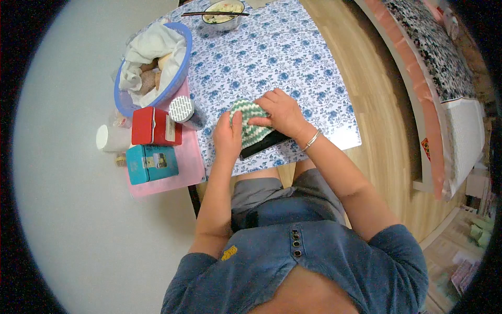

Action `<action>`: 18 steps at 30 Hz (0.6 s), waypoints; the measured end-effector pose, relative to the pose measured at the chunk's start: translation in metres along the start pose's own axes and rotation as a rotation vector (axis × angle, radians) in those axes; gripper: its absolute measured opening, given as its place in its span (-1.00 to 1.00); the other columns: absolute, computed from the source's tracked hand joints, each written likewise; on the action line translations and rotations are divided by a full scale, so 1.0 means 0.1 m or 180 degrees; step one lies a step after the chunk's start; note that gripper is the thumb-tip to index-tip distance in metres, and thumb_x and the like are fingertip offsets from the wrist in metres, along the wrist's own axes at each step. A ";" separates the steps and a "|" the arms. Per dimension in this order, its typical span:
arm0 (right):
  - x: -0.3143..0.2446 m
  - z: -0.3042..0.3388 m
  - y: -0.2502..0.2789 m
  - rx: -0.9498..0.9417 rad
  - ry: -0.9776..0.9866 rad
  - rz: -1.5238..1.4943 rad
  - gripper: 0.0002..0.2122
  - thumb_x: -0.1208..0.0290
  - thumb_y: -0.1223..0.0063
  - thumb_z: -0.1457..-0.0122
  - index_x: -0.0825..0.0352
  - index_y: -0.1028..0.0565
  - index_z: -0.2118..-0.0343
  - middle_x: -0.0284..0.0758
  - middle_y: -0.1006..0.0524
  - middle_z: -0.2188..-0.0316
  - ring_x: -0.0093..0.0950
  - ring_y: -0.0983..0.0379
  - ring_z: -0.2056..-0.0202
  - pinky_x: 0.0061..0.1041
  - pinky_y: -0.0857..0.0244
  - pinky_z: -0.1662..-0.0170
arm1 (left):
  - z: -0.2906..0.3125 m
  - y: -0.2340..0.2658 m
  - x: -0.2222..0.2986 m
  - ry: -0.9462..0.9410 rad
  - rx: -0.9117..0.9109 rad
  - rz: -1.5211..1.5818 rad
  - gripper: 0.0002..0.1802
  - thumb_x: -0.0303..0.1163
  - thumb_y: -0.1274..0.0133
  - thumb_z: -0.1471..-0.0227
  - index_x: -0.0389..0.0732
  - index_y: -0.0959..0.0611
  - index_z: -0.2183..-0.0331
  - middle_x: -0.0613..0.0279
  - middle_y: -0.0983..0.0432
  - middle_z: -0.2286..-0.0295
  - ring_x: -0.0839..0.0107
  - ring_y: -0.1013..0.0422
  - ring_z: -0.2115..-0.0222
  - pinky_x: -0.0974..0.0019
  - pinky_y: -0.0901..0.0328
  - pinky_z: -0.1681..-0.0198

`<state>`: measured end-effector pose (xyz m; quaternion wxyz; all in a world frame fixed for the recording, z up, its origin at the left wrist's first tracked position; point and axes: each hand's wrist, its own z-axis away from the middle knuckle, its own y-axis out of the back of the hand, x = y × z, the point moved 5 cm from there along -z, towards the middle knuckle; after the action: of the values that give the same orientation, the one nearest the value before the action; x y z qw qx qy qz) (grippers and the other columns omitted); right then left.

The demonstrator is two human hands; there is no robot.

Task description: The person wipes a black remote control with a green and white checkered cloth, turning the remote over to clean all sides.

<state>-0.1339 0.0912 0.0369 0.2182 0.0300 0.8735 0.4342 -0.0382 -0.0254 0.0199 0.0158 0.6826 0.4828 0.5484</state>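
Note:
A green and white striped knitted piece (pixel 255 123), rounded in outline, is between my hands near the table's front edge. My left hand (pixel 228 134) grips its left side, with the thumb lying over the yarn and the other fingers mostly hidden behind. My right hand (pixel 281 114) has its fingers bent over the upper right edge and the thumb on the front face. Just below the knitted piece, partly covered by it, lies a flat black object (pixel 265 145) with a straight edge; its kind is not clear.
On the left stand a blue plastic basket (pixel 185 39) lined with white cloth, a lidded jar (pixel 194 119), a red tin (pixel 149 127) and a teal tin (pixel 152 165) on a pink mat (pixel 189 166). A bowl of food (pixel 221 23) with chopsticks sits at the far edge. To the right is a bed (pixel 463 136).

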 end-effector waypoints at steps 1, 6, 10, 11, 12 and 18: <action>0.02 0.01 0.01 0.0172 -0.0137 -0.0077 -0.76 0.16 -0.15 0.09 0.22 -0.48 0.47 -0.34 -0.41 0.54 -0.35 -0.34 0.42 -0.45 -0.27 0.41 | -0.01 -0.02 0.00 0.0179 0.0067 0.0171 -0.71 -0.23 0.09 -0.08 -0.27 -0.46 0.49 0.00 -0.33 0.62 0.25 -0.27 0.59 0.23 -0.16 0.51; 0.10 -0.03 -0.05 0.0826 -0.0382 -0.0301 -0.79 0.20 -0.15 0.10 0.23 -0.48 0.50 -0.33 -0.42 0.58 -0.34 -0.34 0.48 -0.43 -0.27 0.44 | -0.08 -0.11 -0.15 0.0251 0.0548 0.0591 -0.66 -0.30 0.11 -0.08 -0.31 -0.41 0.63 0.07 -0.25 0.72 0.33 -0.09 0.74 0.26 -0.07 0.63; 0.20 0.03 -0.07 0.1074 -0.1024 -0.0863 -0.75 0.19 -0.14 0.09 0.27 -0.48 0.46 -0.27 -0.47 0.53 -0.29 -0.40 0.44 -0.39 -0.29 0.40 | -0.11 -0.10 -0.10 0.0120 0.0380 0.0615 -0.79 -0.33 0.12 -0.06 -0.28 -0.45 0.46 0.10 -0.32 0.68 0.33 -0.20 0.72 0.31 -0.14 0.59; 0.26 0.06 -0.07 0.1136 -0.1369 -0.1111 -0.73 0.18 -0.13 0.09 0.29 -0.48 0.44 -0.24 -0.50 0.50 -0.27 -0.43 0.42 -0.38 -0.30 0.37 | -0.16 -0.08 -0.04 0.0006 0.0327 0.0572 -0.82 -0.34 0.11 -0.05 -0.27 -0.46 0.39 0.12 -0.35 0.67 0.32 -0.26 0.70 0.32 -0.16 0.57; 0.25 0.05 -0.05 0.1132 -0.1360 -0.1114 -0.73 0.18 -0.13 0.09 0.29 -0.48 0.44 -0.24 -0.50 0.50 -0.27 -0.43 0.42 -0.38 -0.30 0.37 | -0.20 -0.01 0.00 0.0008 0.0337 0.0571 -0.82 -0.34 0.11 -0.05 -0.27 -0.46 0.39 0.12 -0.35 0.67 0.32 -0.26 0.70 0.32 -0.16 0.57; 0.31 0.12 -0.16 0.0243 -0.2359 -0.1770 -0.63 0.06 -0.06 0.05 0.31 -0.48 0.37 -0.14 -0.52 0.43 -0.23 -0.46 0.38 -0.39 -0.31 0.32 | -0.26 0.15 0.41 -0.1225 0.1085 -0.1571 -0.82 -0.41 0.00 0.07 -0.24 -0.52 0.34 0.18 -0.48 0.51 0.24 -0.37 0.48 0.24 -0.26 0.37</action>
<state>-0.1551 0.0978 0.0075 0.6225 -0.0442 0.7268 0.2867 -0.0507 -0.0188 0.0688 0.1244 0.6290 0.7059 0.3010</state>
